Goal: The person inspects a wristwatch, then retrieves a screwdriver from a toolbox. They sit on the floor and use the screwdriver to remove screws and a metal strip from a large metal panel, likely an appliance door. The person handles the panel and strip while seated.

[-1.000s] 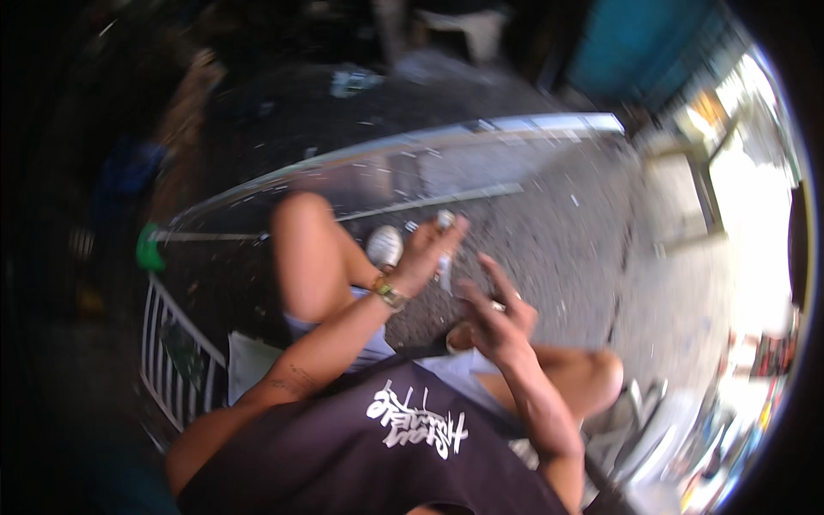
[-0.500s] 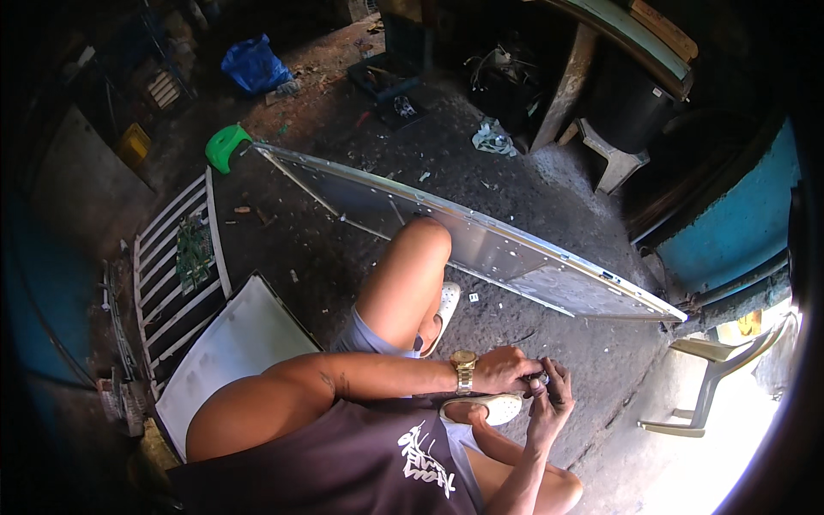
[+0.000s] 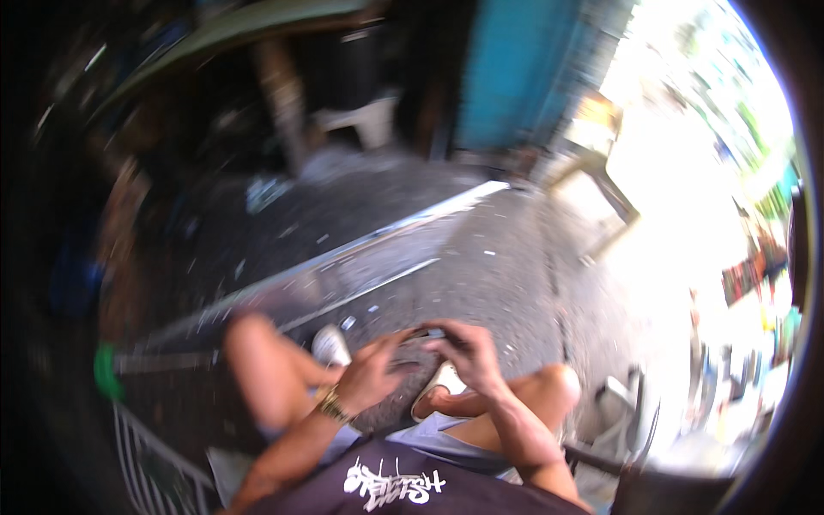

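My left hand (image 3: 375, 375), with a gold watch (image 3: 332, 403) on its wrist, is raised between my knees. Its thumb stands apart from its curved fingers, whose tips come close to my right hand (image 3: 470, 354). The right thumb and fingers are closed on a small dark and shiny thing (image 3: 435, 333), too blurred to name. Beyond my hands, a long flat panel with a metal edge (image 3: 343, 255) slants across the floor, its near part by my left knee. Pale clogs (image 3: 330, 346) are on my feet.
At the far left is a green plastic stool (image 3: 107, 371), with a white slatted rack (image 3: 150, 463) below it. A pale plastic chair (image 3: 601, 193) stands at the bright doorway. A blue panel (image 3: 502, 81) rises at the back. Debris is scattered on the dark floor (image 3: 506, 257).
My view has swung to the right, bringing the bright doorway further in and blurring the picture. My hands have drawn somewhat apart; the left thumb and fingers now show a gap.
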Action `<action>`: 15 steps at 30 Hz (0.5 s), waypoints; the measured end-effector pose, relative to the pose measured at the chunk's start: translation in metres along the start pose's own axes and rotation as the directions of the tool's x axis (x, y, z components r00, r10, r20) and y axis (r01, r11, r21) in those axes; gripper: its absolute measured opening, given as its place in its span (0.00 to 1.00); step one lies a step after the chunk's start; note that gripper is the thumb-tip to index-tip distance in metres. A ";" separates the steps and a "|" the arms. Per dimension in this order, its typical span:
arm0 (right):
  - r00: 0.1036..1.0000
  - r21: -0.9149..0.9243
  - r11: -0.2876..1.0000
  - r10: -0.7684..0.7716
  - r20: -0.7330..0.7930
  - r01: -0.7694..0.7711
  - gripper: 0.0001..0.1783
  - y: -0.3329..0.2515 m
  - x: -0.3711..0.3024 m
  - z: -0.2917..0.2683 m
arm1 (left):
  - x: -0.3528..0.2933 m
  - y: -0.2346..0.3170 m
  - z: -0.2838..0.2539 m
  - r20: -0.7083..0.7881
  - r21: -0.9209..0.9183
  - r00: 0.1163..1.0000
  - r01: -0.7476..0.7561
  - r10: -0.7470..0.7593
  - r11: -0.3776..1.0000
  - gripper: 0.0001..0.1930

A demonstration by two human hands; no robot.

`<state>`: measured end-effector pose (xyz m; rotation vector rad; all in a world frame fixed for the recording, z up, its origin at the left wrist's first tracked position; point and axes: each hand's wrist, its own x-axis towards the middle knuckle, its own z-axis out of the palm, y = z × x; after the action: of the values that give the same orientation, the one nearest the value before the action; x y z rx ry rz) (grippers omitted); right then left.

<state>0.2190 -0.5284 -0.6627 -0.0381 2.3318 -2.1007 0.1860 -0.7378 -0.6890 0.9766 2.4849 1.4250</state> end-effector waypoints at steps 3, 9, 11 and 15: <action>0.974 -0.090 0.970 -0.226 -0.014 0.224 0.17 0.001 0.003 -0.006 | 0.010 0.009 0.001 -0.006 0.130 0.997 -0.077 0.078 0.989 0.38; 0.952 -0.180 0.943 -0.298 -0.072 0.281 0.18 0.009 -0.004 -0.014 | 0.021 0.018 0.014 -0.060 0.096 0.998 -0.026 0.032 0.995 0.21; 0.956 -0.158 0.952 -0.278 -0.093 0.262 0.17 0.013 -0.006 -0.015 | 0.025 0.020 0.022 -0.057 0.001 0.998 0.015 -0.015 1.000 0.15; 0.894 -0.220 0.911 -0.393 -0.214 0.348 0.13 0.022 -0.008 -0.016 | 0.032 0.029 0.041 -0.132 -0.035 0.990 0.044 -0.048 0.998 0.09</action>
<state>0.2268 -0.5101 -0.6831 -0.2523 2.8612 -2.1544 0.1910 -0.6790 -0.6814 0.8388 2.5494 1.5585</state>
